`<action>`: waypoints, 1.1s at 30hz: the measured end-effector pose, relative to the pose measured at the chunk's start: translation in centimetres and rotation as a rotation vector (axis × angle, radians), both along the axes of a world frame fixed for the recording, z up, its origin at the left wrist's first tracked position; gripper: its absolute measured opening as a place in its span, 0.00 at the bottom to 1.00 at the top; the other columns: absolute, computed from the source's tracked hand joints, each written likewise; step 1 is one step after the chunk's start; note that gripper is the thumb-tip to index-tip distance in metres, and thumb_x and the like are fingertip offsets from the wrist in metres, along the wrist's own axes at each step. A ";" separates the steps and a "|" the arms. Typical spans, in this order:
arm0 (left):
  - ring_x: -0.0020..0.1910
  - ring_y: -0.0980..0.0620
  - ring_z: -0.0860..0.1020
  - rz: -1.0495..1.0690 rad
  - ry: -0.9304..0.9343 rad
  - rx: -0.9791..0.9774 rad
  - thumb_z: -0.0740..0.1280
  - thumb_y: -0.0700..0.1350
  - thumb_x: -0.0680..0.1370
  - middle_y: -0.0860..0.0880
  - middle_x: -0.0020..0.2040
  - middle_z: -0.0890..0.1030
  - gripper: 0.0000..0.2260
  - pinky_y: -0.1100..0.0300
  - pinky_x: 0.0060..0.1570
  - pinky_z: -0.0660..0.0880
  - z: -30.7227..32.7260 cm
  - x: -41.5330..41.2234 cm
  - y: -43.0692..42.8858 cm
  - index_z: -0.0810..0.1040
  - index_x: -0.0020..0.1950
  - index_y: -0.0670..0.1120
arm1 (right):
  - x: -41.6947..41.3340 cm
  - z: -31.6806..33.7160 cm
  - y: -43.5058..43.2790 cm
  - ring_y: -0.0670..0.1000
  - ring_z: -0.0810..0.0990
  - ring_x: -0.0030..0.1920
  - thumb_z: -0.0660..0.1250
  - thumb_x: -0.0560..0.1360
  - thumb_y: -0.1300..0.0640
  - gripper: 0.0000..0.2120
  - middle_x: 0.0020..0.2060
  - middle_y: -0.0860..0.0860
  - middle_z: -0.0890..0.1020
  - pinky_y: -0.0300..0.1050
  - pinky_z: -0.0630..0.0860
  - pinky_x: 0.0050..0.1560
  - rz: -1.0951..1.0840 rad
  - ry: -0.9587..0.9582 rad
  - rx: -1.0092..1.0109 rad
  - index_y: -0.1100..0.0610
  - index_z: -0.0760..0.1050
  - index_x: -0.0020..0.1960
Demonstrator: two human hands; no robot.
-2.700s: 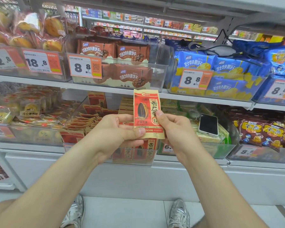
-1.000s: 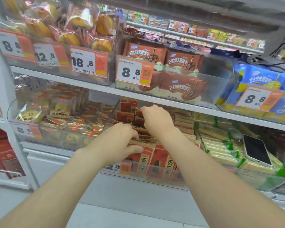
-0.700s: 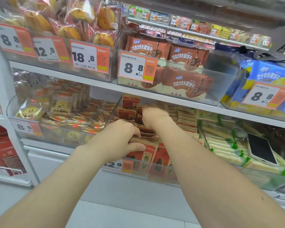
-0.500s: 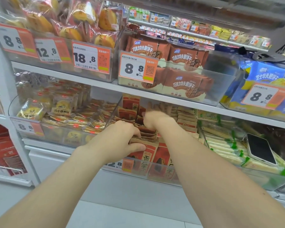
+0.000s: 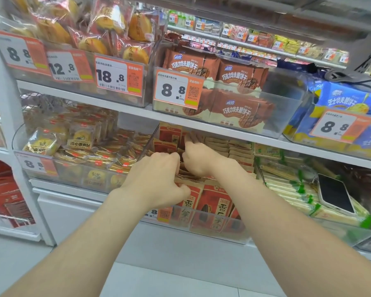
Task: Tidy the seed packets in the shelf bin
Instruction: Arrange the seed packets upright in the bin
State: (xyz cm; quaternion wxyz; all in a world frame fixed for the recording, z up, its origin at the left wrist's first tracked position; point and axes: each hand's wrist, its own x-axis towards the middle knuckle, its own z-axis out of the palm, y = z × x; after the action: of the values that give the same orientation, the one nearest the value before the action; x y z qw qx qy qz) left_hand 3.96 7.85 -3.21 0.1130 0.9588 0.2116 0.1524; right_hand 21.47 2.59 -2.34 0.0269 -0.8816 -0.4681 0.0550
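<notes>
Here, left hand pinching packets, right hand touching

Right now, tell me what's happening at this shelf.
A person has both hands in the clear bin of red seed packets on the lower shelf. The left hand grips the tops of packets near the front; the right hand presses its fingers against packets farther back. Tidying is underway.
</notes>
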 end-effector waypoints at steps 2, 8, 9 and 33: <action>0.43 0.47 0.76 0.030 -0.011 0.010 0.68 0.61 0.74 0.53 0.50 0.70 0.17 0.52 0.39 0.71 0.4 0.4 -0.7 0.68 0.53 0.52 | -0.8 0.9 -2.2 0.65 0.75 0.71 0.55 0.86 0.61 0.19 0.71 0.62 0.76 0.59 0.76 0.68 -0.003 0.080 0.057 0.64 0.68 0.76; 0.73 0.45 0.70 -0.047 0.041 0.208 0.64 0.47 0.82 0.50 0.74 0.71 0.24 0.45 0.69 0.68 -0.3 1.9 -2.3 0.66 0.78 0.50 | -2.9 2.8 -9.9 0.59 0.81 0.55 0.61 0.80 0.66 0.29 0.58 0.58 0.82 0.56 0.81 0.55 -0.105 0.001 0.225 0.58 0.63 0.81; 0.76 0.45 0.69 -0.033 0.106 0.231 0.65 0.44 0.82 0.50 0.78 0.69 0.27 0.43 0.72 0.66 -0.6 2.3 -2.8 0.63 0.81 0.50 | -3.4 2.6 -10.8 0.60 0.81 0.56 0.62 0.79 0.65 0.30 0.57 0.58 0.82 0.57 0.81 0.55 -0.130 -0.030 0.225 0.57 0.63 0.80; 0.60 0.43 0.74 0.047 -0.072 0.226 0.70 0.35 0.78 0.47 0.61 0.75 0.17 0.48 0.59 0.74 -0.8 5.7 -3.5 0.75 0.64 0.50 | -2.7 -0.5 -14.0 0.59 0.77 0.54 0.71 0.80 0.49 0.07 0.46 0.51 0.79 0.55 0.76 0.55 -0.034 -0.106 0.191 0.51 0.76 0.48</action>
State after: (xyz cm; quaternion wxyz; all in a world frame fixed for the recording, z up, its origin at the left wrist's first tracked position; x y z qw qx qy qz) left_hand 9.65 4.32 -4.03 0.0083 0.9541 0.2112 0.2120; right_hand 18.77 -11.42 -2.79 0.0871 -0.8844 -0.4571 -0.0371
